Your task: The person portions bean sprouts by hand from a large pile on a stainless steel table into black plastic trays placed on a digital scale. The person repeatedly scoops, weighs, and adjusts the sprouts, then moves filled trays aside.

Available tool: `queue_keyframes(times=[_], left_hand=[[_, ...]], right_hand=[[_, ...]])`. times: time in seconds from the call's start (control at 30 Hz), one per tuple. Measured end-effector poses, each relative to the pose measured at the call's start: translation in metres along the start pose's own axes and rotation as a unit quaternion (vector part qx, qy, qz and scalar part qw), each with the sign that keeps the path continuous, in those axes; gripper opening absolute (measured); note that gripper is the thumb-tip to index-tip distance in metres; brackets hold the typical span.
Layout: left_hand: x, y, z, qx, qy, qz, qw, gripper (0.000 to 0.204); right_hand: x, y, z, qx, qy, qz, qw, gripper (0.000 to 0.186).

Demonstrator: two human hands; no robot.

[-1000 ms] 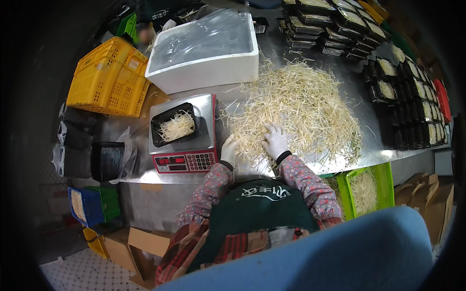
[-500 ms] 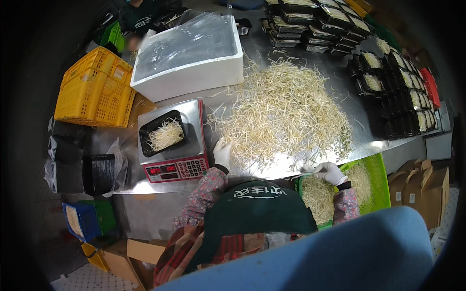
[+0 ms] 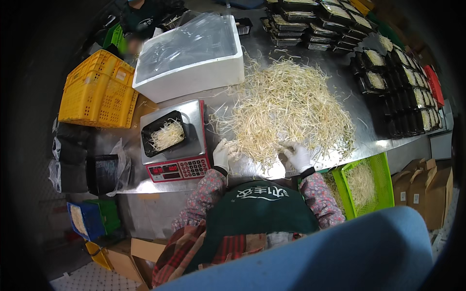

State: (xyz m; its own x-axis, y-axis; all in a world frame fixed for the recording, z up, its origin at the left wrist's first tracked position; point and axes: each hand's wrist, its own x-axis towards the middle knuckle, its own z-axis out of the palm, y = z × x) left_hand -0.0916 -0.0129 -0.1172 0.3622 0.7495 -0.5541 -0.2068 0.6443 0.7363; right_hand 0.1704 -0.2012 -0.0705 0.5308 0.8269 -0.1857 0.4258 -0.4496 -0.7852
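Two hands are in view, both in white gloves. The left hand (image 3: 222, 155) is at the centre of the frame, just beside the right edge of the scale (image 3: 177, 169); its forearm rises from the lower edge and leans right. The hand points up the frame, its fingers close together and touching sprouts at the pile's lower left edge. Whether they grip any strands cannot be told. The right hand (image 3: 297, 156) is right of centre; its forearm leans left, and the fingers point to the upper left at the pile's lower edge. Their grip likewise cannot be told.

Sprout pile (image 3: 296, 104): one, loose on the table (image 3: 369, 128), centre to right of the frame. Strands lie in all directions; the pile has no clear single axis.

Scale: one, left of centre. Black tray (image 3: 145, 140): one, on the scale, partly filled with sprouts; its long axis runs from lower left to upper right.

White foam box (image 3: 194, 75): one, upper left of centre, its long axis rising slightly to the right. Filled trays (image 3: 376, 80): stacked at upper right, too many overlapping to count. Light green crate (image 3: 384, 180): at lower right, containing sprouts.
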Motion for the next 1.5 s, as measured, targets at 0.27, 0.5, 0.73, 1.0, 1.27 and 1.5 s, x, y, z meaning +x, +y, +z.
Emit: queue_keyframes(times=[0.27,0.5,0.73,1.0,1.27,1.5], left_hand=[[-0.004,-0.007,-0.012,-0.006,-0.02,0.053,0.998,0.051],[-0.012,-0.004,-0.003,0.008,-0.021,0.054,0.998,0.055],[-0.008,-0.005,-0.003,0.032,0.018,0.045,0.998,0.052],[-0.007,-0.008,-0.003,0.03,0.007,0.061,0.998,0.052],[-0.013,-0.005,-0.001,0.027,0.001,0.061,0.998,0.052],[-0.011,-0.007,-0.005,0.023,-0.021,0.07,0.997,0.051]], right_hand=[[0.036,-0.036,0.007,-0.33,-0.087,-0.184,0.922,0.068],[0.034,-0.007,-0.012,-0.282,0.078,-0.138,0.946,0.04],[0.034,-0.052,0.043,-0.229,-0.084,-0.273,0.931,0.027],[0.048,-0.057,0.034,-0.183,-0.062,-0.185,0.964,0.022],[0.041,-0.064,0.033,-0.198,-0.248,-0.164,0.934,0.027],[0.055,-0.066,0.046,-0.17,-0.094,-0.017,0.981,0.023]])
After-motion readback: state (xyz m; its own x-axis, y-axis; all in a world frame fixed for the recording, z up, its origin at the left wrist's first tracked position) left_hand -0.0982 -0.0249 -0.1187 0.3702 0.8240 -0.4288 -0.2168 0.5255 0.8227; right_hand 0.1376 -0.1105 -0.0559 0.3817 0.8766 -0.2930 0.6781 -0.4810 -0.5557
